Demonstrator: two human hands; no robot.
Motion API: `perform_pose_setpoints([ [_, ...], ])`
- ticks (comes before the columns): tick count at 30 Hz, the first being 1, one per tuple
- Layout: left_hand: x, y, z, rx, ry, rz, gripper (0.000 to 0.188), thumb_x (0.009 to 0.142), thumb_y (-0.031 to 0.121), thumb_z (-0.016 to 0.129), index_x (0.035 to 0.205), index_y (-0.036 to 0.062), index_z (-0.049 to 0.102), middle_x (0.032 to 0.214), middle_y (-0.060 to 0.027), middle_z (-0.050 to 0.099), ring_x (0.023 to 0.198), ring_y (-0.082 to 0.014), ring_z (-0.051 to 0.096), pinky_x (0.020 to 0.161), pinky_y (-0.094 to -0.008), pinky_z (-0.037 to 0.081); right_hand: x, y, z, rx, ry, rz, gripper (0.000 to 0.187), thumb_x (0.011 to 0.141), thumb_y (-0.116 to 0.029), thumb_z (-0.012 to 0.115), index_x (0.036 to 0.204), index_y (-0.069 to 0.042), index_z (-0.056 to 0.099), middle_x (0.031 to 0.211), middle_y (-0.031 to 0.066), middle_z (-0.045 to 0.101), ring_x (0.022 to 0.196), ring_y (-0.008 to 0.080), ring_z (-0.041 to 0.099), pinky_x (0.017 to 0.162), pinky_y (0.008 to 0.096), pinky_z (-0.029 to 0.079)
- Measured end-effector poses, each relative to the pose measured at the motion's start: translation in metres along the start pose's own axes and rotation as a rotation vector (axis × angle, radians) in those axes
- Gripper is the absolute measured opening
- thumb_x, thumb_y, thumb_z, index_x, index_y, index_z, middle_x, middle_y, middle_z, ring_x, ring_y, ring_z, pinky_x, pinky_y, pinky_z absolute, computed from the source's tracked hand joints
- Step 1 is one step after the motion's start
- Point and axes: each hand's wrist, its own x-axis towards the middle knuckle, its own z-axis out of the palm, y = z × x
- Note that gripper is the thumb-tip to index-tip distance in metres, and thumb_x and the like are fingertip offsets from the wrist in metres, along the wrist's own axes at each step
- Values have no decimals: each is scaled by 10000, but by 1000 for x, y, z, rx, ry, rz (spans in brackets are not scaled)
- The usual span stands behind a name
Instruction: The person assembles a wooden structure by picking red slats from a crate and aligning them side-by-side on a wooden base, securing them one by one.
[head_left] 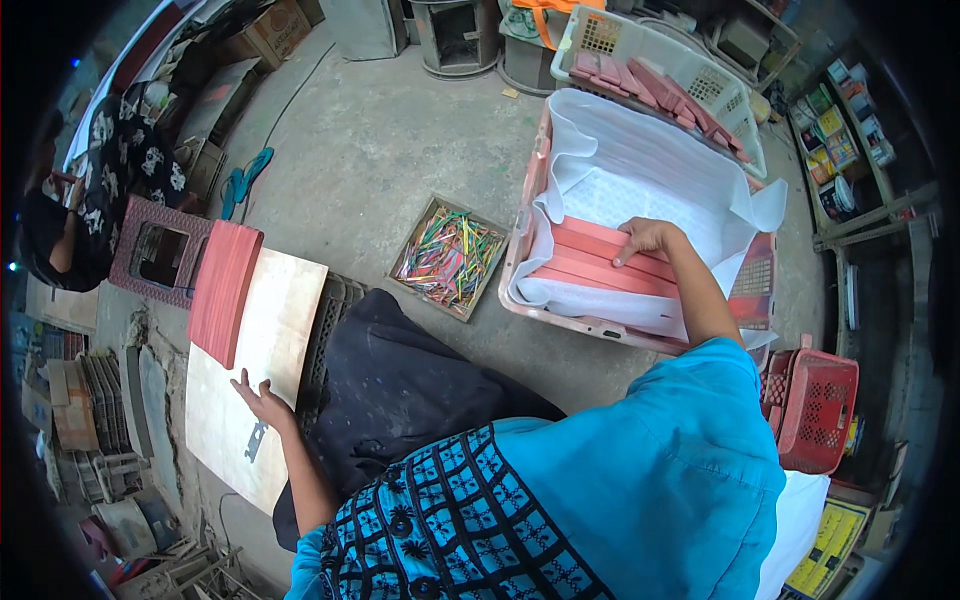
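My left hand [262,402] is open, fingers spread over a pale wooden board [268,330] and holding nothing. Just beyond its fingertips, a block of red slats [228,285] lies side by side on the board's far end. On the right, my right hand [646,240] reaches into a pink plastic crate [600,328] lined with white sheeting [660,140]. Its thumb and fingers close over a red slat [590,240], which lies among several others in the crate. The fingers partly hide the grip.
A shallow tray [470,312] of thin multicoloured strips sits on the floor between board and crate. Behind the crate, a white basket [745,110] holds more red pieces. Red baskets [820,410] stand at the right. Another person [110,170] sits at the far left, near teal sandals [245,180].
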Motion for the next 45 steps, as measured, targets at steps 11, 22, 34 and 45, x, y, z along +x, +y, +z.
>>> perform_pose_setpoints([
  [11,2,-36,-16,-8,114,-31,497,655,6,524,1151,25,537,1353,-189,380,1232,-331,382,1014,-362,290,-19,2,-14,-582,232,-199,349,606,-328,753,764,-41,634,590,14,557,544,144,506,476,336,403],
  [22,-22,-28,-41,-179,168,-196,538,670,-6,463,1207,-21,472,1312,-138,438,1118,-264,480,804,-302,437,-171,-207,50,-347,416,-619,421,589,33,686,993,30,570,887,77,619,777,146,578,702,274,474],
  [34,-49,-49,-57,-261,147,-146,545,668,-26,448,1211,6,480,1371,-117,370,1204,-258,426,894,-338,413,62,-437,404,-1095,9,-1293,383,665,-287,728,917,-54,557,817,174,609,816,364,570,701,434,433],
  [45,-57,-63,-65,-248,122,-179,468,672,-26,475,1138,-14,520,1328,-183,396,1221,-334,387,981,-385,351,110,-421,458,-988,101,-1554,353,778,-233,634,1069,-66,528,1002,150,575,959,308,539,767,404,443],
])
